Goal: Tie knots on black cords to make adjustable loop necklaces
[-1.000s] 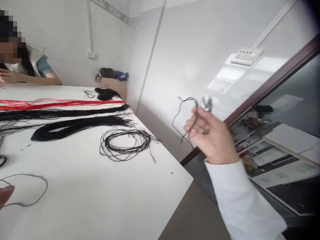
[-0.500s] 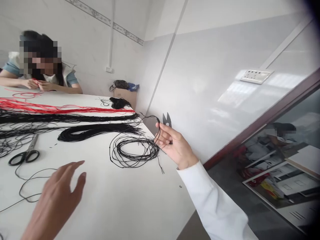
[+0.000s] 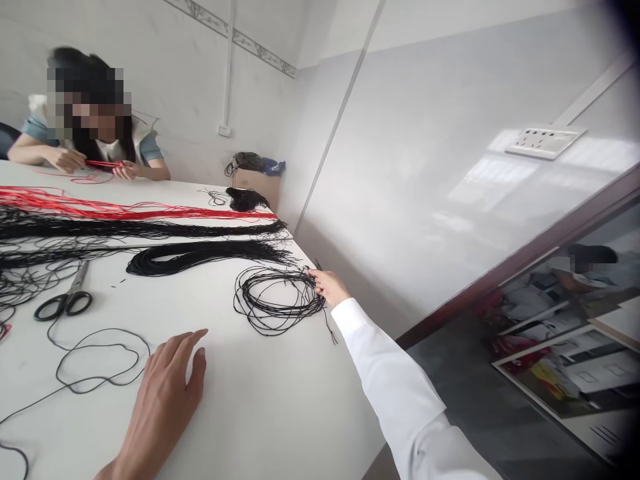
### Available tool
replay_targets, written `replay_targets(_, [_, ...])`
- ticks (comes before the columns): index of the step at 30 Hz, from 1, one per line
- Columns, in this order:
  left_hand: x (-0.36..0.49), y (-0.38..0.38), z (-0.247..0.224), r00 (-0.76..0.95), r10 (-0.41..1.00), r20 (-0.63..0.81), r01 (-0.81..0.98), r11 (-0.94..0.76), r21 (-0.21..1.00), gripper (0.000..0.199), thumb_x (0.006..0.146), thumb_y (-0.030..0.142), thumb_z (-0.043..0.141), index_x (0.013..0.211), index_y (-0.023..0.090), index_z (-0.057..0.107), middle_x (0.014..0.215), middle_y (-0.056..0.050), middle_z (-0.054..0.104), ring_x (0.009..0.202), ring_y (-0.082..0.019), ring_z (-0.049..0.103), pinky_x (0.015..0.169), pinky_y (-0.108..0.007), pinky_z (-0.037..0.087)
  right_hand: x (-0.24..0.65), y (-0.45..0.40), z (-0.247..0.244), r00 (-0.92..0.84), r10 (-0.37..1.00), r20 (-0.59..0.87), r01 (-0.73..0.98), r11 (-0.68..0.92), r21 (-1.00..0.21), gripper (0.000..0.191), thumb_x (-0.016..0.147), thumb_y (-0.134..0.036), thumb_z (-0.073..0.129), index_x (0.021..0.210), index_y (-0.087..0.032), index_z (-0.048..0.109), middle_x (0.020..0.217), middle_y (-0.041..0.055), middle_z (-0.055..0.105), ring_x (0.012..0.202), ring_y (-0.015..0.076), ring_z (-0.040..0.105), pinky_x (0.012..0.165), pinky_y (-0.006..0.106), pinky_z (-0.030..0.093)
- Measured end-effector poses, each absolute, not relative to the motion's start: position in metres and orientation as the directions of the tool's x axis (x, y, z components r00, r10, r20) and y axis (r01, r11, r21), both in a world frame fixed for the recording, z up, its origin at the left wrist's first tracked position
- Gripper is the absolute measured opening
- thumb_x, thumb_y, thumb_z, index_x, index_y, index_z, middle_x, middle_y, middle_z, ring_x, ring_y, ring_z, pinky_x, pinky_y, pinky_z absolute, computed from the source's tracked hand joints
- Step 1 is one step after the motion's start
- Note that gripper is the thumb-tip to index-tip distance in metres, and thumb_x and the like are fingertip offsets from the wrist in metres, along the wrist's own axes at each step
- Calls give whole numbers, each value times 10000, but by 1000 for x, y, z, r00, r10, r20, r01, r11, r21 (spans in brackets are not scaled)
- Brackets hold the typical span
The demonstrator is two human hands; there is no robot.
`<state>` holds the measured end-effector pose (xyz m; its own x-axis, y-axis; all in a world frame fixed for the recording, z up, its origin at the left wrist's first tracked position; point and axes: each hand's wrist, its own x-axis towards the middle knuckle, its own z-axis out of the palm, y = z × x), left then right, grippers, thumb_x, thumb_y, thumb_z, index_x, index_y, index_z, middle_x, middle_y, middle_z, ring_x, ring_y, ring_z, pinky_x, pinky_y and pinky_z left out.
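My right hand (image 3: 331, 287) is closed at the right edge of a black cord coil (image 3: 260, 313), its fingertips touching the cords. A dark tip of thread snips (image 3: 319, 265) shows just above that hand; the rest is hidden by it. My left hand (image 3: 167, 387) hovers low over the white table (image 3: 265, 407), fingers stretched and thumb apart, holding nothing. Beside it a loose thin black cord (image 3: 103, 380) lies in wide loops. Scissors with black handles (image 3: 65, 303) lie farther left.
Behind the coil lie a folded black cord bundle (image 3: 200, 257), a long black bundle (image 3: 215, 230) and red cords (image 3: 200, 215). A co-worker (image 3: 95, 127) sits across the table with red cord in both hands. The wall (image 3: 390, 180) stands beyond the table's right edge.
My right hand has gone down and away from me, bringing the black cord it held up to the coil. The view has shifted; my left hand remains open. The co-worker's hands have moved apart.
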<state>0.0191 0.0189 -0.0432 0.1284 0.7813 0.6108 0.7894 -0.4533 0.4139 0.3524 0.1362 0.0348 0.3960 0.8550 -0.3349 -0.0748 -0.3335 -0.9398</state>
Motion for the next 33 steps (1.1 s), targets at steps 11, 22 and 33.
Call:
replay_targets(11, [109,88,2,75,959,274,863,-201,464,337,918,324,532,1135,113,681,1095,-184,645,1034,-354,569,882,-464,453,321,102,111,27,989,-143,-353,-125,-927,263,739,-281,817,917,-133,690,513,-124,231,487,54,218,460,174,315])
replay_targets(22, [105,146,20,83,981,174,890,-152,429,258,864,284,470,774,169,684,848,-171,701,961,-379,606,829,-486,445,359,118,61,364,898,-248,-219,-176,-960,173,715,-161,793,747,-137,624,475,-111,281,466,59,208,416,220,202])
replay_targets(33, [34,121,21,30,986,167,846,-114,521,319,896,317,450,1071,178,677,1038,-104,724,978,-314,642,848,-445,479,396,-70,-11,572,782,-249,-83,-247,-965,450,728,-612,716,882,-191,672,560,-33,487,547,158,505,629,352,507])
